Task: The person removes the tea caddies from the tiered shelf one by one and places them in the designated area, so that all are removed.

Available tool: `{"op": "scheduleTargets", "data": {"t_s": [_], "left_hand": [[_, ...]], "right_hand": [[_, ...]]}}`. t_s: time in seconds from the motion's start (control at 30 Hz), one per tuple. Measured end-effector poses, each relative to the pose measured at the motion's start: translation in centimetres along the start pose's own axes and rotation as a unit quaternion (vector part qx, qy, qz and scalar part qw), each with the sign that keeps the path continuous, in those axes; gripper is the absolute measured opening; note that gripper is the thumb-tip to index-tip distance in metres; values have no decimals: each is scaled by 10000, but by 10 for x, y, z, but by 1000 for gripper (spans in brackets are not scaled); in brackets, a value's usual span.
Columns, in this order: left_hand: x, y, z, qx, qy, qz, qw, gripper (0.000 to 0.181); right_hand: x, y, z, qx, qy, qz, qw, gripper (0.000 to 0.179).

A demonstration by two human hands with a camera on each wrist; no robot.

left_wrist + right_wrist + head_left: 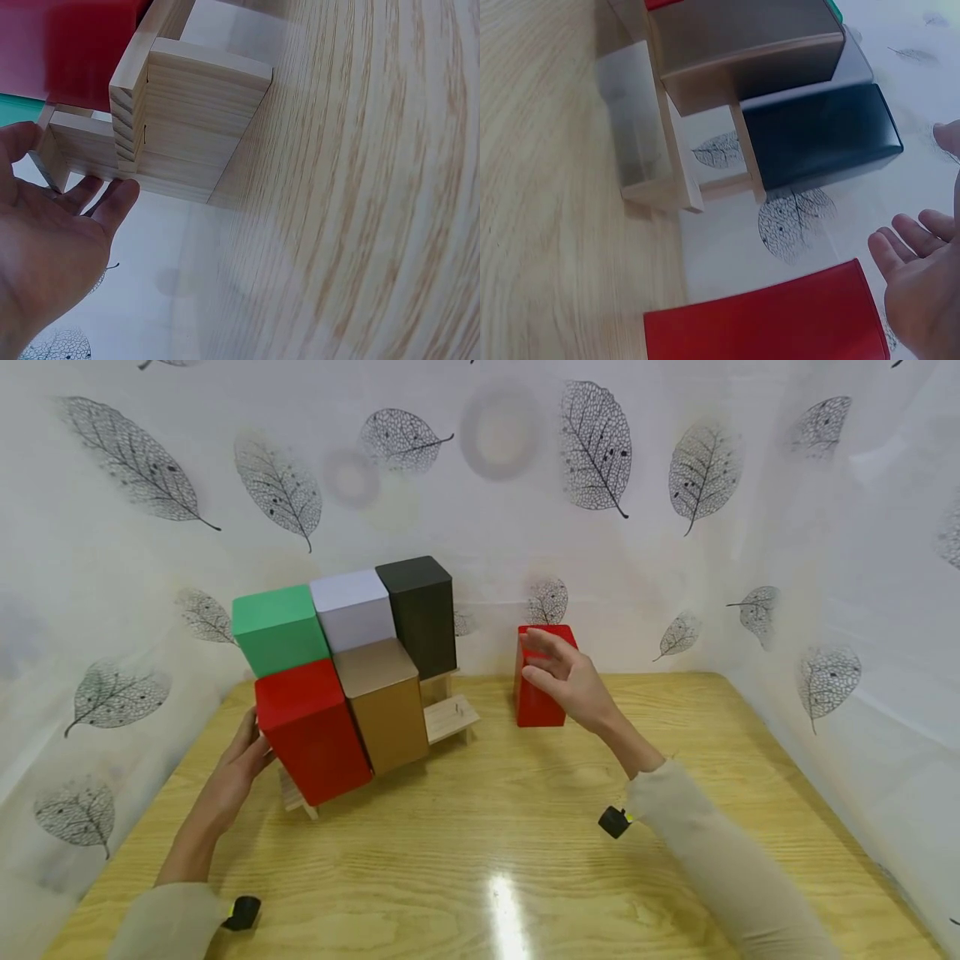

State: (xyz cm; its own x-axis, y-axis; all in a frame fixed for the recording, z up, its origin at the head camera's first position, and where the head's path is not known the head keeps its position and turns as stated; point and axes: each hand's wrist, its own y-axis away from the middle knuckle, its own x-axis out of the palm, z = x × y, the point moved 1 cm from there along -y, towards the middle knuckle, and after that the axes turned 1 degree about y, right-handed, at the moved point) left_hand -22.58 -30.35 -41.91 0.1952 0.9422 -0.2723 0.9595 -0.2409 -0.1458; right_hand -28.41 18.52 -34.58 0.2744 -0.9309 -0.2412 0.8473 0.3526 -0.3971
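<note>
A stepped wooden stand [450, 717] carries a red box [311, 727] and a brown box [386, 718] on its front step. Behind them stand a green box [279, 631], a pale lavender box [354, 610] and a black box [417, 614]. My left hand [231, 777] holds the stand's left end, thumb and fingers about a board's end in the left wrist view [56, 225]. My right hand [573, 685] is beside another red box [540, 697] on the table, its fingers loosely extended and partly covering the box. The right wrist view shows this hand [926, 277] holding nothing.
The light wood-grain table [480, 843] meets a white leaf-patterned sheet [480, 527] at the back and sides. A small black device [615, 821] sits at the right wrist, another black device [242, 913] at the left wrist.
</note>
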Motion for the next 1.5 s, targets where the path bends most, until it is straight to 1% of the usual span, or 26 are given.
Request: {"op": "scheduleTargets", "data": {"t_s": [0.1,0.33,0.63,0.73,0.87,1.13,1.33,1.5], "left_hand": [[0,0,0,0,-19,-20,10000,68],[0,0,0,29,-56,-40,10000,68],[-1,0,-2,-28,-94,-34,9999,70],[-1,0,-2,-42,-87,-38,9999,70],[-1,0,-2,-33,-82,-42,10000,69],[0,-1,0,-16,-31,-32,10000,68],[1,-1,0,21,-57,-12,10000,69],[1,-1,0,-7,-45,-33,10000,68]], "right_hand": [[10,-2,0,-16,-20,141,9999,60],[33,-8,0,-36,216,415,9989,61],[57,-17,1,-22,87,625,9980,62],[64,-19,1,13,137,689,9975,63],[72,-23,-1,-34,184,712,9973,64],[93,-34,1,-271,-56,832,9961,64],[107,-43,5,-365,102,767,9963,62],[114,-48,10,-291,241,743,9965,64]]}}
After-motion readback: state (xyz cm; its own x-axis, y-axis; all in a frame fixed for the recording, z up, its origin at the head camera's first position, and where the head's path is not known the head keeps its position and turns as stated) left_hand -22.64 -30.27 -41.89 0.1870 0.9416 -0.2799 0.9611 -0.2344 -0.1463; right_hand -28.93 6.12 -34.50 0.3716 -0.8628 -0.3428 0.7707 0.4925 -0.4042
